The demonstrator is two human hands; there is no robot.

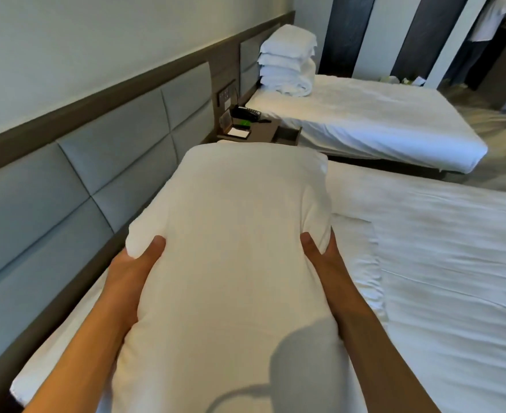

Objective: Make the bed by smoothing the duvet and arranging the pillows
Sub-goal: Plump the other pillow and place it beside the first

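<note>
A plump white pillow [234, 248] fills the middle of the view, held lengthwise over the head end of the near bed. My left hand [135, 269] grips its left edge with the thumb on top. My right hand [320, 257] clasps the right edge the same way. The white duvet [448, 242] lies spread over the near bed to the right, with its top edge folded back and creased. Whatever lies under the pillow is hidden.
A grey padded headboard [76, 186] runs along the wall at left. A dark nightstand [254, 129] with a phone stands between the beds. The far bed [380, 123] carries a stack of pillows and folded bedding [287, 61]. A person [484, 31] stands at the top right.
</note>
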